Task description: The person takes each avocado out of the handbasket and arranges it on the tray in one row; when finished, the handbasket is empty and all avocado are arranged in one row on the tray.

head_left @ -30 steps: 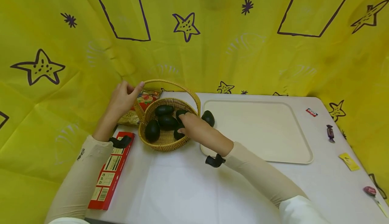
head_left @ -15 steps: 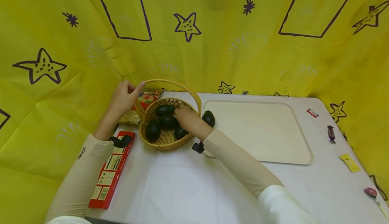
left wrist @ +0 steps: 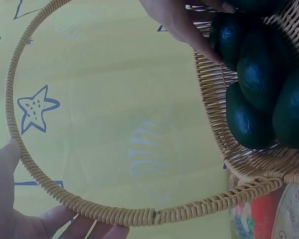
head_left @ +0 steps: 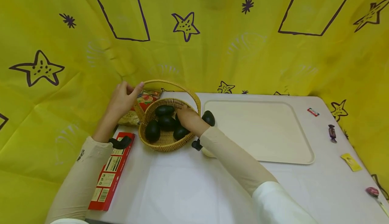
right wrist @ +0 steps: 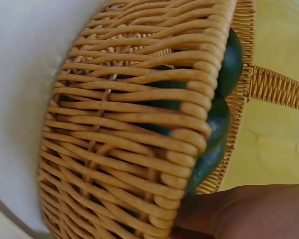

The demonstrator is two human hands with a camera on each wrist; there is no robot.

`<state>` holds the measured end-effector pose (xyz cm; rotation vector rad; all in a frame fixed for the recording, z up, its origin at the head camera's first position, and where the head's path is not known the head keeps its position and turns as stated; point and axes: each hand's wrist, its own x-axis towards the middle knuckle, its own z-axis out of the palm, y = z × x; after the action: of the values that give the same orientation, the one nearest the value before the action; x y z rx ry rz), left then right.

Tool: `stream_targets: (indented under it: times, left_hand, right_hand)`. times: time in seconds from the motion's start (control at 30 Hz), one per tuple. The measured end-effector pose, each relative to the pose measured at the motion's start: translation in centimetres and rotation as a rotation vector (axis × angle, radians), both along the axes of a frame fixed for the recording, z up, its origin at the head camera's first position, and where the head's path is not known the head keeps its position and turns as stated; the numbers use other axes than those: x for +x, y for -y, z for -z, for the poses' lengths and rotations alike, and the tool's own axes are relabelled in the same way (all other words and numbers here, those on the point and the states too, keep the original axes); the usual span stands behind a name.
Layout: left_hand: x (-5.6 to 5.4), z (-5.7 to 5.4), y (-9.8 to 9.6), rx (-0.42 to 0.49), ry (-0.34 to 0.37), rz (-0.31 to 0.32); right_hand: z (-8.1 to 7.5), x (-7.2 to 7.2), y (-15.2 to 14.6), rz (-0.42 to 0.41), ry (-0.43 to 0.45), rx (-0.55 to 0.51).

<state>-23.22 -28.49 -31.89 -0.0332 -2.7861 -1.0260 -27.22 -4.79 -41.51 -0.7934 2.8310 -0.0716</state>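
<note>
Several dark green avocados (head_left: 166,122) lie in a round wicker basket (head_left: 165,148), which stands toward the far left corner of the white worktop (head_left: 179,187). The left hand (head_left: 119,99) has its grip clamped on the basket's arched handle (head_left: 188,89), thumb and fingers bearing on the wicker. The right hand (head_left: 192,120) reaches over the basket's right rim, its fingers down among the avocados at that side; whether its grip is clamped on one cannot be told.

One further avocado (head_left: 208,118) lies outside the basket, just beside its right rim, at the left edge of a cream tray (head_left: 258,129) occupying the far right part of the worktop. Along the worktop's left edge lies a red box (head_left: 113,170); bright packets (head_left: 148,96) lie beyond it, partly hidden by the basket. Spaced along the right edge, from far to near: a small red wrapper (head_left: 313,112), a purple wrapped sweet (head_left: 332,133), a yellow packet (head_left: 351,162) and a lollipop (head_left: 372,192).
</note>
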Motion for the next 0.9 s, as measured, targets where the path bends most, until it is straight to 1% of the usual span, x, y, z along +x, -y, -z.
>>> stream_targets:
  times: [0.07,0.2,0.33,0.47,0.57,0.73,0.9]
  left_hand:
    - [0.0,0.1,0.0,0.007,0.0,-0.007]
    - [-0.1,0.3,0.2,0.026,-0.015,-0.025]
    - [0.1,0.3,0.4,0.036,-0.028,-0.026]
    - [0.4,0.5,0.7,0.038,-0.029,-0.025]
    - [0.5,0.6,0.8,0.026,-0.03,-0.036]
    - [0.1,0.9,0.6,0.008,-0.03,-0.038]
    - [-0.4,1.1,0.3,-0.005,-0.014,-0.034]
  right_hand:
    - [0.2,-0.1,0.0,-0.012,-0.011,-0.013]
    - [0.1,-0.3,0.1,-0.028,-0.001,-0.066]
    - [0.0,-0.6,0.4,-0.005,0.027,-0.097]
    - [0.0,-0.8,0.8,0.017,0.059,-0.088]
    - [0.2,-0.9,1.0,0.028,0.075,-0.071]
    - [0.7,-1.2,1.2,0.052,0.083,-0.061]
    - [1.4,-1.7,1.1,0.031,0.064,-0.057]
